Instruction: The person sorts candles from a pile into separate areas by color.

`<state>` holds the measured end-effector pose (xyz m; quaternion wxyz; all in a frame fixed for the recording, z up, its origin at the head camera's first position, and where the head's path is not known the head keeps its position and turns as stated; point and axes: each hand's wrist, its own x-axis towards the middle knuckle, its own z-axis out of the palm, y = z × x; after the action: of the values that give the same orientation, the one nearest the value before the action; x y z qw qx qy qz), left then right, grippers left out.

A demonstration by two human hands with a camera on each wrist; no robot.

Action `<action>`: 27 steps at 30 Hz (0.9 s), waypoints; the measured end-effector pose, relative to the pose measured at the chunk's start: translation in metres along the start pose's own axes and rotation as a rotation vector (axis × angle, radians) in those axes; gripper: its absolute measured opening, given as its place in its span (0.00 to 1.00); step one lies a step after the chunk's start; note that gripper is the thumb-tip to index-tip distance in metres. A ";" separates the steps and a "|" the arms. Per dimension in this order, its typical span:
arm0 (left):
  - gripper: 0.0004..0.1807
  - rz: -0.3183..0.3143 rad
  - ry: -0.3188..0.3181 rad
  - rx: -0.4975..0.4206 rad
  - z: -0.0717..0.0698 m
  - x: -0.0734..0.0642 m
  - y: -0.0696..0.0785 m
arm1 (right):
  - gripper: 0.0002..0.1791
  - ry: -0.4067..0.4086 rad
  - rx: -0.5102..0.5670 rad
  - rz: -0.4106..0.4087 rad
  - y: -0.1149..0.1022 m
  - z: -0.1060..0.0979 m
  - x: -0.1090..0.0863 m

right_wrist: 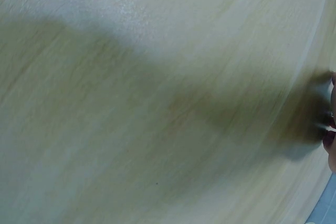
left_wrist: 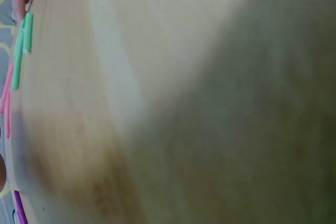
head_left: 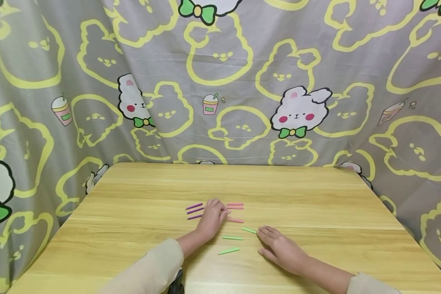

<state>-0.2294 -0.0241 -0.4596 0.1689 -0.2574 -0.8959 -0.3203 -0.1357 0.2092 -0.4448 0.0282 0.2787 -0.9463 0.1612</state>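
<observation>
Okay, farthest slim light-green stick point(head_left: 248, 230) lies on the pale wood-grain worktop point(head_left: 301, 192), just left of the right hand point(head_left: 283, 249), long axis running toward its fingertips. Right's nearer: fingers extended, touching stick's end, thumb apart. Left hand point(head_left: 212, 220) sits between slim purple sticks point(head_left: 195, 210) and slim pink sticks point(head_left: 235, 208); can't tell whether it's grasping.

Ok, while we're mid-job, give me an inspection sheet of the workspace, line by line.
Surface: wood-grain table.
Job's things: three purple sticks, three pink sticks and three green sticks visible.
Clutter: dark object beside the left sleeve, too little visible to identify.
Hands: left hand between purple and pink, grip unclear; right hand with fingertips at one green stick's end.
Cables: nothing seen.
Surroundings: grey cartoon-print curtain.
</observation>
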 end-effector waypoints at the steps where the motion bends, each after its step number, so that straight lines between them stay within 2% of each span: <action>1: 0.07 -0.005 -0.001 0.007 0.001 0.001 0.000 | 0.27 0.001 -0.001 -0.001 0.000 0.000 0.000; 9: 0.08 -0.005 -0.042 0.015 0.000 0.002 0.000 | 0.27 0.003 0.000 -0.006 0.000 -0.002 0.001; 19: 0.09 0.030 -0.167 -0.008 -0.004 -0.005 -0.011 | 0.26 0.006 0.000 -0.002 -0.001 -0.001 0.001; 23: 0.08 0.047 -0.169 -0.011 -0.004 -0.006 -0.012 | 0.27 -0.007 0.004 0.005 -0.001 -0.001 0.001; 27: 0.07 0.037 -0.182 -0.005 -0.005 -0.005 -0.010 | 0.27 -0.006 0.006 0.003 -0.002 -0.001 0.001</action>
<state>-0.2302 -0.0361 -0.4636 0.0919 -0.3025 -0.9017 -0.2948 -0.1356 0.2081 -0.4428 0.0244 0.2780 -0.9463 0.1634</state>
